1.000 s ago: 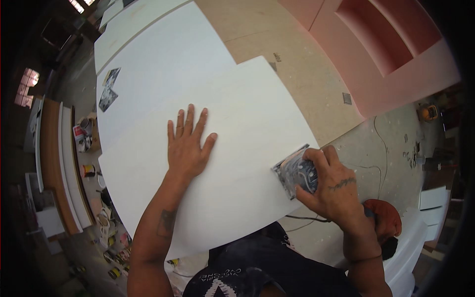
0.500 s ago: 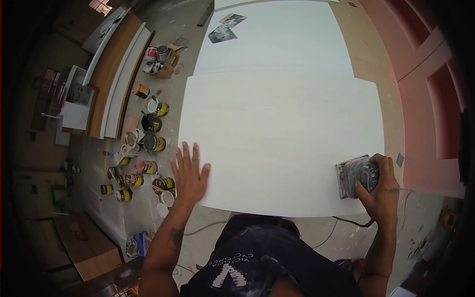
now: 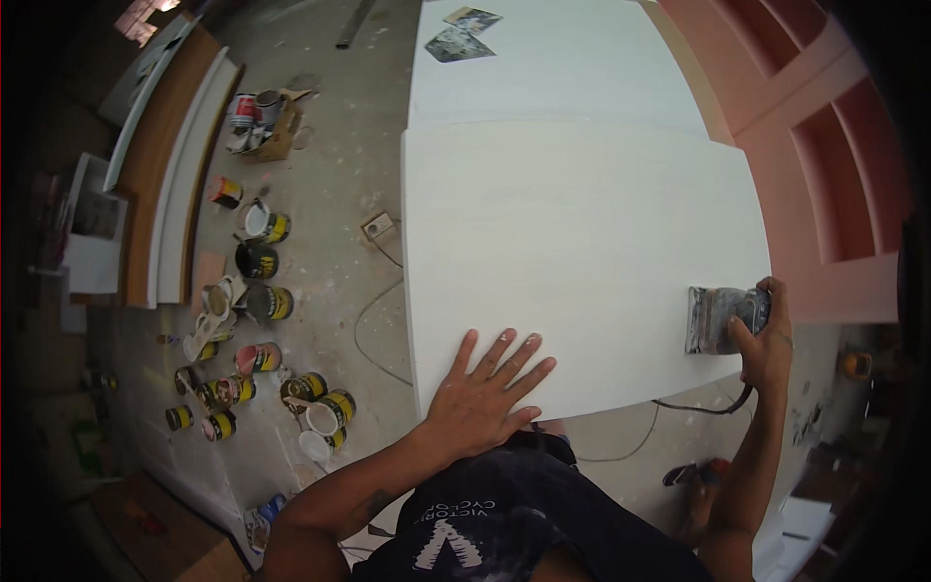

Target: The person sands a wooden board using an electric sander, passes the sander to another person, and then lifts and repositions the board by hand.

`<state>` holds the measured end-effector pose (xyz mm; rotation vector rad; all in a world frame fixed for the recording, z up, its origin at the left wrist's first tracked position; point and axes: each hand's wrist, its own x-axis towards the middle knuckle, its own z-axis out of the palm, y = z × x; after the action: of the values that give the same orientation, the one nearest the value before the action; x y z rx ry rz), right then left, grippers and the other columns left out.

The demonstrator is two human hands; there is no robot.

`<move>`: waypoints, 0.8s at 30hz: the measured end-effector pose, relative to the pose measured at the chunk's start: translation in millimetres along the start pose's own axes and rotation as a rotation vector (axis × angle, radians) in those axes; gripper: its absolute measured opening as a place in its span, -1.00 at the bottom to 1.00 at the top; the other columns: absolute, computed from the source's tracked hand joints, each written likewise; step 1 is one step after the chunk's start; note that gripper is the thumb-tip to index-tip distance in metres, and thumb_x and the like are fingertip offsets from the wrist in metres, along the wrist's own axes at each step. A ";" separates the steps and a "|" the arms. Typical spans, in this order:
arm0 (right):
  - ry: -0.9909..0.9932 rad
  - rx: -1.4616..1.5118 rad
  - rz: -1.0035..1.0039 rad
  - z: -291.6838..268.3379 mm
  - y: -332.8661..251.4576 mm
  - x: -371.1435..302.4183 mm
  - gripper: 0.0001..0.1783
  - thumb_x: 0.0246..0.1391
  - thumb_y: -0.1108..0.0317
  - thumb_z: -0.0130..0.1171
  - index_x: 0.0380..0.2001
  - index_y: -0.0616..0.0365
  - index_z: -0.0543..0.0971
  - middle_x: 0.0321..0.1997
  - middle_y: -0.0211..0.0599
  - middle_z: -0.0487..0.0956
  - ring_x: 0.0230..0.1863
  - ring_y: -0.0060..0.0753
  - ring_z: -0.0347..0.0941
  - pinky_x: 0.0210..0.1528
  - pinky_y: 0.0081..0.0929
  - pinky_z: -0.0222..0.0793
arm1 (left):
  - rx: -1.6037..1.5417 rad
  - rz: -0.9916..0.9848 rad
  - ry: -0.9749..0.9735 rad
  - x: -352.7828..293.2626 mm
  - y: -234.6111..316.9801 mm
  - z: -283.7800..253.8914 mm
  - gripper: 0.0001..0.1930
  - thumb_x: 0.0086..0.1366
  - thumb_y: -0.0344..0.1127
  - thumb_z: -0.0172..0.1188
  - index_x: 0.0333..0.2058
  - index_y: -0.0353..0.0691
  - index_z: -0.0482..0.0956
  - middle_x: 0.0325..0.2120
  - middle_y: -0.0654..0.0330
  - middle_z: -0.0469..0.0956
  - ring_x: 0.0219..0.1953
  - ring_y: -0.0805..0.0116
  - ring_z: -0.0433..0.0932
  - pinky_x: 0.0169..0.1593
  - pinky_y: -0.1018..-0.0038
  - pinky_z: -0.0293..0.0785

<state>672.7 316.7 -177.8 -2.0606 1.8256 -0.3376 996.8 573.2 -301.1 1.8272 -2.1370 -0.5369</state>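
Note:
A large white panel point(image 3: 582, 233) lies flat in front of me. My right hand point(image 3: 766, 335) is closed around a dusty dark electric sander point(image 3: 722, 320), whose square pad rests on the panel near its right edge. From the sander a black cord point(image 3: 713, 409) hangs down over the near edge. My left hand point(image 3: 490, 388) lies with fingers spread on the panel's near left corner and holds nothing. Beyond, on a second white panel point(image 3: 562, 73), are two pieces of worn sandpaper point(image 3: 459, 45).
Several paint cans point(image 3: 260, 303) crowd the floor at left, with a cardboard box point(image 3: 276, 136) behind them. Boards point(image 3: 175, 184) lean farther left. A socket box point(image 3: 377, 227) with a cable sits beside the panel. Pink shelving point(image 3: 834, 184) stands along the right.
My left hand has slid right along the near edge, its fingers now angled to the right. The sander has moved slightly farther and turned a little. The whole view has shifted and rotated.

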 end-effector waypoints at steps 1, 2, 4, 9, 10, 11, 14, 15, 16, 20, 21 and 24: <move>0.012 0.000 0.047 2.9 -4.5 -4.3 -0.24 -0.04 0.26 0.38 0.28 0.11 0.41 -0.01 0.04 0.58 -0.03 0.00 0.57 0.11 -0.09 0.52 | 0.024 0.011 -0.014 -8.2 -10.3 -5.9 -0.28 0.58 0.27 0.05 0.59 0.20 0.30 0.62 0.09 0.20 0.66 -0.04 0.07 0.62 -0.37 -0.28; 0.057 -0.029 0.001 7.7 2.3 -8.9 -0.25 -0.03 0.23 0.40 0.26 0.08 0.41 -0.08 -0.02 0.59 -0.10 -0.06 0.59 0.04 -0.09 0.54 | -0.015 0.061 -0.021 -13.7 -21.4 -12.8 -0.28 0.58 0.27 0.05 0.59 0.20 0.30 0.62 0.09 0.20 0.66 -0.04 0.07 0.62 -0.37 -0.28; 0.068 -0.064 0.032 14.9 -8.6 -18.5 -0.26 -0.02 0.22 0.40 0.25 0.08 0.41 -0.13 -0.06 0.59 -0.19 -0.13 0.58 -0.08 -0.13 0.56 | 0.106 0.010 -0.047 -21.4 -42.5 -25.4 -0.26 0.56 0.25 0.09 0.58 0.10 0.32 0.60 0.07 0.22 0.66 -0.07 0.05 0.61 -0.44 -0.33; 0.039 -0.016 0.154 31.5 -54.7 -44.2 -0.29 0.01 0.20 0.41 0.22 0.10 0.41 -0.24 -0.14 0.59 -0.45 -0.32 0.52 -0.43 -0.32 0.50 | 0.113 -0.023 -0.038 -4.0 -74.1 -34.3 -0.16 0.54 0.27 0.11 0.59 -0.13 0.27 0.62 -0.01 0.16 0.68 -0.20 -0.05 0.58 -0.49 -0.43; 0.077 -0.050 0.077 34.9 -48.8 -47.4 -0.29 0.01 0.20 0.41 0.22 0.11 0.41 -0.24 -0.14 0.59 -0.48 -0.35 0.49 -0.49 -0.35 0.46 | 0.094 -0.023 -0.030 4.8 -72.9 -33.4 -0.15 0.54 0.27 0.11 0.60 -0.12 0.25 0.63 -0.04 0.12 0.69 -0.21 -0.08 0.58 -0.49 -0.45; 0.107 -0.073 -0.006 40.0 -44.8 -49.1 -0.29 0.01 0.20 0.41 0.22 0.12 0.41 -0.24 -0.13 0.58 -0.52 -0.38 0.47 -0.56 -0.39 0.41 | 0.085 -0.032 -0.025 12.0 -71.3 -33.1 -0.15 0.54 0.28 0.11 0.61 -0.11 0.24 0.64 -0.07 0.09 0.70 -0.22 -0.12 0.58 -0.49 -0.46; 0.107 -0.072 -0.007 42.1 -46.5 -52.1 -0.30 -0.01 0.24 0.41 0.21 0.12 0.43 -0.20 -0.14 0.59 -0.33 -0.35 0.54 -0.26 -0.33 0.55 | 0.095 0.020 -0.044 24.6 -63.9 -28.6 -0.14 0.54 0.29 0.11 0.60 -0.11 0.25 0.65 -0.15 0.04 0.71 -0.24 -0.17 0.58 -0.48 -0.49; 0.130 -0.101 -0.088 43.4 -43.6 -52.7 -0.31 -0.02 0.25 0.41 0.20 0.12 0.44 -0.19 -0.15 0.59 -0.26 -0.33 0.56 -0.13 -0.31 0.57 | 0.105 0.051 -0.041 26.9 -62.1 -27.2 -0.15 0.54 0.29 0.12 0.60 -0.11 0.26 0.65 -0.18 0.03 0.71 -0.24 -0.18 0.58 -0.48 -0.49; 0.130 -0.103 -0.074 43.2 -45.6 -52.9 -0.31 -0.02 0.25 0.41 0.20 0.12 0.44 -0.19 -0.15 0.59 -0.26 -0.33 0.56 -0.13 -0.31 0.57 | 0.102 0.061 -0.050 28.5 -60.4 -26.4 -0.15 0.54 0.29 0.12 0.60 -0.11 0.26 0.65 -0.18 0.03 0.71 -0.24 -0.18 0.58 -0.48 -0.49; 0.118 -0.041 -0.016 38.4 -60.9 -51.9 -0.33 -0.05 0.27 0.41 0.18 0.13 0.46 -0.16 -0.14 0.59 -0.16 -0.31 0.57 0.02 -0.29 0.55 | 0.124 0.090 -0.077 35.5 -58.8 -32.5 -0.14 0.52 0.31 0.13 0.59 -0.10 0.29 0.64 -0.22 0.03 0.70 -0.26 -0.17 0.57 -0.49 -0.48; 0.120 -0.053 -0.028 38.8 -59.2 -51.9 -0.33 -0.05 0.28 0.41 0.17 0.13 0.47 -0.14 -0.14 0.59 -0.17 -0.31 0.57 0.00 -0.29 0.56 | 0.135 0.094 -0.075 38.5 -57.2 -32.0 -0.14 0.51 0.32 0.14 0.59 -0.09 0.29 0.64 -0.22 0.03 0.70 -0.27 -0.16 0.57 -0.50 -0.47; 0.095 -0.032 -0.015 39.8 -56.9 -49.3 -0.32 -0.07 0.26 0.40 0.17 0.12 0.47 -0.11 -0.11 0.60 -0.15 -0.25 0.58 0.01 -0.23 0.56 | 0.143 0.098 -0.094 52.2 -53.2 -30.7 -0.13 0.51 0.33 0.14 0.59 -0.07 0.29 0.64 -0.23 0.03 0.70 -0.28 -0.14 0.57 -0.48 -0.46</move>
<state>733.8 375.4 -186.7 -2.1136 1.8827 -0.4192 1048.8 511.7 -299.2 1.7907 -2.3696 -0.4667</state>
